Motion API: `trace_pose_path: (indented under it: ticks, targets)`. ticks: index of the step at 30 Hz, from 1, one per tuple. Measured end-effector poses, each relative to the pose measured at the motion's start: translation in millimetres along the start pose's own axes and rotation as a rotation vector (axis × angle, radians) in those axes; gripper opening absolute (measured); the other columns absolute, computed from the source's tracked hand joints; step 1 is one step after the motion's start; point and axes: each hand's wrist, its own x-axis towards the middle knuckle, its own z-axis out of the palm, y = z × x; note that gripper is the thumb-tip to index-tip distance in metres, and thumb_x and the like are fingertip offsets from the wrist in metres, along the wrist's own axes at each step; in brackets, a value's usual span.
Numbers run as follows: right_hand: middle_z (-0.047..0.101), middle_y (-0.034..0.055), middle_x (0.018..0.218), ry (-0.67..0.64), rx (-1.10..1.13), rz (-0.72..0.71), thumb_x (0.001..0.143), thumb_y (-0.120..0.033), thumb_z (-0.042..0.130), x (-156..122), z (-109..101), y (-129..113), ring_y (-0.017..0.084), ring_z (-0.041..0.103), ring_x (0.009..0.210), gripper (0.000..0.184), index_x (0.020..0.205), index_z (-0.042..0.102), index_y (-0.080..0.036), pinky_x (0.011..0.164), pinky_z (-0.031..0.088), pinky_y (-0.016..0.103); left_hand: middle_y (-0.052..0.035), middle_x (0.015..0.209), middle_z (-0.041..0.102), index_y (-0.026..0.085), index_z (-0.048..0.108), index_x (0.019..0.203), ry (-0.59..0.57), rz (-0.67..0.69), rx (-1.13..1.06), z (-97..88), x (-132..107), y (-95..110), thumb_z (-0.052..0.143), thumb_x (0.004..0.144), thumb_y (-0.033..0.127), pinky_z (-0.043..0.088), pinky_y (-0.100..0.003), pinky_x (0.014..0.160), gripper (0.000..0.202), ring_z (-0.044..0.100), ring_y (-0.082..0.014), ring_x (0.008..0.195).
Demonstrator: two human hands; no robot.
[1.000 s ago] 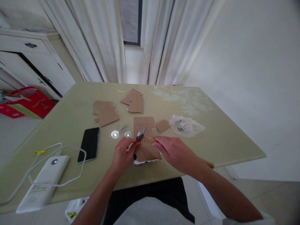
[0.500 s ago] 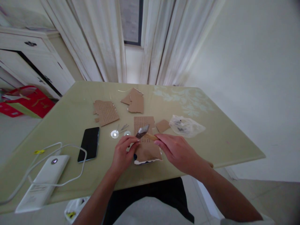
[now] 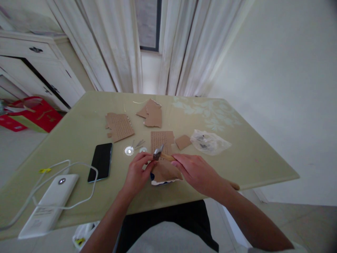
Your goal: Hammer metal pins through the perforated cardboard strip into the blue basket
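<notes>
My right hand [image 3: 195,172] is wrapped round the wooden handle of a hammer [image 3: 158,153]. Its metal head is right at the fingertips of my left hand [image 3: 137,173], above a piece of brown cardboard [image 3: 168,172] punched with rows of small holes. The thumb and fingers of my left hand are pinched together at the cardboard's left side; what they hold is too small and covered to make out. A torn white edge and something dark blue show at the cardboard's near end. Thin metal pins or nails [image 3: 139,143] lie beyond my left hand.
A round shiny disc [image 3: 129,151] and a phone [image 3: 100,161] lie to the left, with a white power bank [image 3: 50,203] and its cable. Further off are a holed cardboard sheet [image 3: 120,126] and torn cardboard [image 3: 153,114]. A small cardboard square [image 3: 183,141] and plastic bag [image 3: 209,142] are right.
The hammer head, blurred and slightly higher before, has come down toward my left fingertips. My right hand has lowered a little with it; my left hand keeps its pinch in nearly the same place.
</notes>
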Motion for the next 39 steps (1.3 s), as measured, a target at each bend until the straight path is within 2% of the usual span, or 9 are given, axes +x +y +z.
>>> trace_pose_path:
  ticks: [6,10,13,17,19,25,30,35,39]
  targets:
    - [0.08,0.0123,0.113,0.044,0.006,-0.004,0.118,-0.043,0.037,-2.1,-0.9,-0.7,0.026,0.077,0.096,0.042,0.123,0.071,-0.02,0.086,0.052,0.037,-0.0044,0.096,0.073,0.023,0.081,0.096,-0.042,0.026,0.039,-3.4,1.8,1.6,0.071,0.099,0.025,0.056,-0.033,0.085,0.011,0.069,-0.0203,0.09]
    - [0.081,0.0109,0.106,-0.001,0.005,0.006,0.118,-0.041,0.038,-1.5,0.4,-1.3,0.024,0.076,0.09,0.04,0.119,0.072,-0.019,0.082,0.051,0.035,-0.0038,0.094,0.072,0.024,0.081,0.091,-0.07,0.033,0.102,-4.8,2.4,2.0,0.071,0.099,0.024,0.055,-0.034,0.084,0.013,0.068,-0.0215,0.091]
    - [0.081,0.0119,0.107,-0.019,-0.008,0.026,0.118,-0.041,0.039,-1.6,-0.1,-0.8,0.025,0.076,0.09,0.04,0.12,0.073,-0.019,0.083,0.051,0.035,-0.0044,0.1,0.073,0.024,0.081,0.093,-0.08,0.018,0.103,-5.8,0.5,1.1,0.072,0.099,0.027,0.057,-0.035,0.087,0.012,0.069,-0.0224,0.096]
    - [0.081,0.0125,0.115,0.055,0.041,0.014,0.118,-0.043,0.038,-3.1,-3.4,-0.9,0.027,0.076,0.1,0.043,0.126,0.073,-0.019,0.089,0.052,0.037,-0.0052,0.11,0.074,0.025,0.081,0.102,-0.095,-0.002,0.073,-8.5,-4.7,2.2,0.074,0.098,0.032,0.06,-0.038,0.094,0.011,0.072,-0.0228,0.101]
    - [0.081,0.0124,0.114,0.055,0.056,0.016,0.118,-0.042,0.038,-3.2,-1.7,-0.3,0.027,0.076,0.1,0.042,0.127,0.072,-0.019,0.088,0.052,0.037,-0.0061,0.116,0.074,0.024,0.08,0.108,-0.101,-0.01,0.083,-9.5,-7.8,3.3,0.08,0.094,0.037,0.06,-0.041,0.098,0.019,0.072,-0.0246,0.106]
    - [0.081,0.0105,0.104,-0.082,0.031,0.054,0.117,-0.038,0.042,-2.0,10.0,3.3,0.023,0.074,0.089,0.038,0.118,0.074,-0.018,0.083,0.048,0.034,-0.0079,0.125,0.07,0.025,0.074,0.121,-0.07,-0.04,0.121,-6.7,-15.3,3.6,0.081,0.092,0.041,0.059,-0.045,0.106,0.034,0.071,-0.0271,0.116]
    - [0.081,0.01,0.106,-0.018,0.096,0.07,0.117,-0.037,0.043,-1.1,11.6,2.0,0.024,0.075,0.095,0.035,0.12,0.073,-0.019,0.083,0.048,0.033,-0.0086,0.132,0.067,0.026,0.071,0.127,-0.035,-0.027,0.129,-4.7,-16.2,2.0,0.081,0.092,0.04,0.057,-0.047,0.112,0.039,0.068,-0.0282,0.124]
    - [0.081,0.0115,0.102,-0.107,0.004,0.084,0.117,-0.035,0.043,-0.1,18.4,2.2,0.025,0.075,0.088,0.036,0.116,0.074,-0.018,0.079,0.047,0.034,-0.0088,0.137,0.065,0.028,0.069,0.13,-0.05,-0.025,0.118,-4.2,-16.9,1.1,0.08,0.093,0.039,0.056,-0.049,0.113,0.041,0.066,-0.029,0.129]
    - [0.081,0.0104,0.109,-0.038,0.063,0.086,0.117,-0.037,0.042,-0.4,18.3,3.3,0.025,0.076,0.096,0.036,0.124,0.073,-0.02,0.086,0.049,0.034,-0.0086,0.139,0.064,0.029,0.068,0.132,-0.038,-0.04,0.11,-2.8,-18.7,-1.1,0.081,0.093,0.041,0.057,-0.049,0.113,0.043,0.067,-0.029,0.128]
